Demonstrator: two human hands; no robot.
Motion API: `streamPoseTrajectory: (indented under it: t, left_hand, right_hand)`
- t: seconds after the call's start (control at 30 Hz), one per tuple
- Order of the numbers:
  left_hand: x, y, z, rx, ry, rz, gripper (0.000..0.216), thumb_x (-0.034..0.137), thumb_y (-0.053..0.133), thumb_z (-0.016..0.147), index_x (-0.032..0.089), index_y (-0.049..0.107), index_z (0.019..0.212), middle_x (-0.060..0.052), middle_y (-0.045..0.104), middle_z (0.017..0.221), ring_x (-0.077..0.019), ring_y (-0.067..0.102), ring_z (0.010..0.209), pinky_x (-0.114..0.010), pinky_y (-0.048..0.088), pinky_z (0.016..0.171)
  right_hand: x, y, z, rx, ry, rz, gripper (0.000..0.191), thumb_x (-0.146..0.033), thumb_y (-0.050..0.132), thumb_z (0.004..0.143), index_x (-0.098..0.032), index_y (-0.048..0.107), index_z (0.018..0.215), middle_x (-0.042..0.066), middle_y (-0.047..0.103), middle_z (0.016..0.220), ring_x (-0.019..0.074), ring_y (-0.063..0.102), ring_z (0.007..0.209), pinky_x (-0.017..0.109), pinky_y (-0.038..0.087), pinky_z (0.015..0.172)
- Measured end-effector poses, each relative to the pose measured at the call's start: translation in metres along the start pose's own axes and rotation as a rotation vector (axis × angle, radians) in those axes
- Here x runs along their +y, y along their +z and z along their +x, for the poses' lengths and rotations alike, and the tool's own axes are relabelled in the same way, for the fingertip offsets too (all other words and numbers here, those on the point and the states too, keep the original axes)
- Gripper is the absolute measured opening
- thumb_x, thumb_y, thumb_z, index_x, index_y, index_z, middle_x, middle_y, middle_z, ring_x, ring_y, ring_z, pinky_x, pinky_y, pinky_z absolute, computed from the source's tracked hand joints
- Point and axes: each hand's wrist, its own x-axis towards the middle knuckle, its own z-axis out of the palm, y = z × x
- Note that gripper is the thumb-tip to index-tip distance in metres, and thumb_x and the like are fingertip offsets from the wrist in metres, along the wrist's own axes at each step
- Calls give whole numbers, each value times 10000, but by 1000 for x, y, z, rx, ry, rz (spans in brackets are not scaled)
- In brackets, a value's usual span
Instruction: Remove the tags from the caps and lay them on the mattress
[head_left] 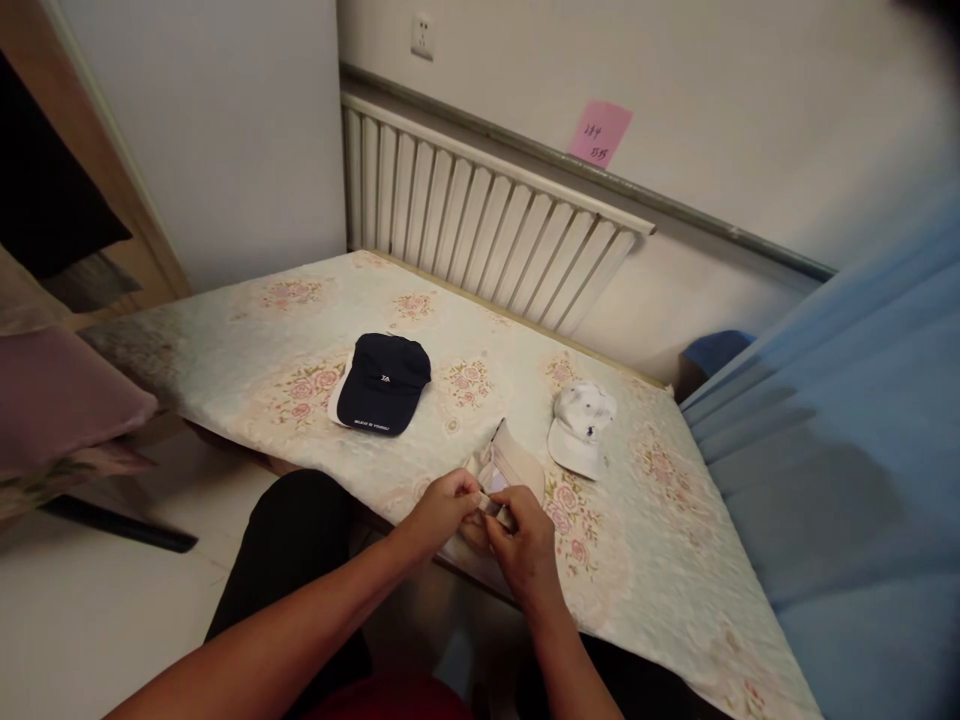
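Note:
A beige cap (510, 465) lies at the near edge of the table (247, 340), brim pointing away from me. My left hand (442, 505) pinches the back of this cap, fingers closed on its strap. Right beside it, my right hand (525, 545) also grips the strap, thumb and fingers pressed together. A navy cap (382, 385) with small white lettering rests further back on the left. To the right of the beige cap a white cap (581, 425) sits on the flowered tablecloth.
A white radiator (480, 220) runs along the wall behind the table. A pink note (598, 132) is stuck on the wall. Blue fabric (862, 450) fills the right side. A pink cushion (60, 400) lies at the left.

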Motion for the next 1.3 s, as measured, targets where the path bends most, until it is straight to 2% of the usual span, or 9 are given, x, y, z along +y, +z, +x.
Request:
streamPoseTrajectory:
  t: [0.2,0.43,0.67,0.83,0.97,1.1,1.2,1.3]
  left_hand:
    - [-1,-3,2,75,-14,6,99,267,519,673,185,463,677,58,465,575,-107,441,575,-235,331,595]
    - [-9,-5,5,84,-55,-22,129,287,535,662,180,464,673,44,508,588,-104,455,574,-236,347,601]
    - [-8,-1,0,51,-127,-97,119,264,548,680,174,471,698,39,524,587,-94,475,563,-226,357,580]
    - [-11,-3,1,-42,-138,-173,202,330,614,716,156,513,738,30,544,628,-89,502,570,-226,382,588]
    - [-14,-2,1,-111,-119,-175,205,321,634,724,142,540,759,29,546,634,-78,496,560,-219,374,581]
    - [-12,1,-1,-98,-124,-168,190,294,647,707,143,533,724,40,525,599,-72,480,545,-210,357,561]
    - [-10,3,-1,-66,-128,-159,165,266,636,688,150,520,699,49,511,574,-69,469,525,-206,342,538]
    - [-10,3,0,-46,-126,-158,156,268,618,681,156,511,694,54,509,559,-71,467,508,-208,344,527]
  right_hand:
    - [1,-2,0,32,53,-37,139,-140,584,737,-220,596,850,7,581,773,154,520,676,278,384,624]
    - [1,-3,-4,29,78,-13,148,-117,570,742,-205,605,856,4,613,792,155,561,732,269,412,659]
    - [5,-3,-6,30,69,-7,170,-125,583,744,-204,617,890,13,644,812,162,589,741,269,435,670]
    - [8,-2,-8,27,71,-11,182,-126,586,745,-204,614,908,16,648,826,166,596,760,274,442,693]
    - [9,-1,-8,11,84,-21,171,-148,582,759,-206,619,916,19,649,828,167,591,746,278,441,676]
    - [9,0,-8,-11,97,-13,183,-162,582,764,-208,626,936,23,658,851,169,600,760,283,453,687]
    - [9,-2,-9,-14,118,43,279,-169,614,739,-206,622,1015,36,678,945,180,622,870,289,471,779]
    - [10,-4,-10,-16,171,75,338,-189,640,718,-200,620,1056,40,690,969,185,634,884,291,481,800]
